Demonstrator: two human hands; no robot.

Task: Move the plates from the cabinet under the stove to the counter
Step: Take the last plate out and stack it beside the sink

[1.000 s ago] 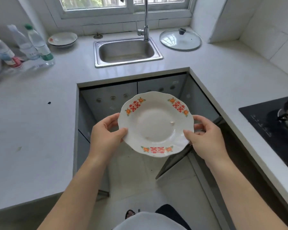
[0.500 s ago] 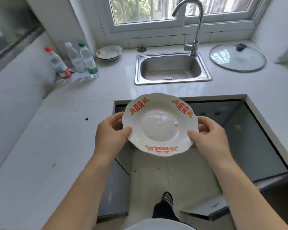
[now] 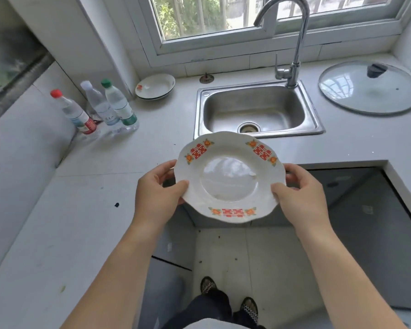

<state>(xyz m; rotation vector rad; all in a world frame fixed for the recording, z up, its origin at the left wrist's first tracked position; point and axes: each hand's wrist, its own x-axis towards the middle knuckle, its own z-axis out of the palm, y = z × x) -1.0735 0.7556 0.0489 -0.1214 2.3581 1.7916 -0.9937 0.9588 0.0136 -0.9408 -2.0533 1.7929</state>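
- A plate [image 3: 229, 179] is held level between two hands, above the front edge of the counter [image 3: 81, 198].
- The left hand [image 3: 157, 193] grips its left rim, the right hand [image 3: 301, 198] its right rim.
- Behind the plate, a sink [image 3: 280, 108] is set into the counter, with a faucet [image 3: 297, 43] at its back right corner.
- A window [image 3: 199, 17] is behind the sink.
- A glass lid [image 3: 369, 89] lies on the counter right of the sink.
- A bowl [image 3: 155, 86] sits left of the sink, by the back wall.
- Three plastic bottles [image 3: 100, 105] stand together left of the bowl.
- Cabinet doors [image 3: 365, 210] lie below the counter.
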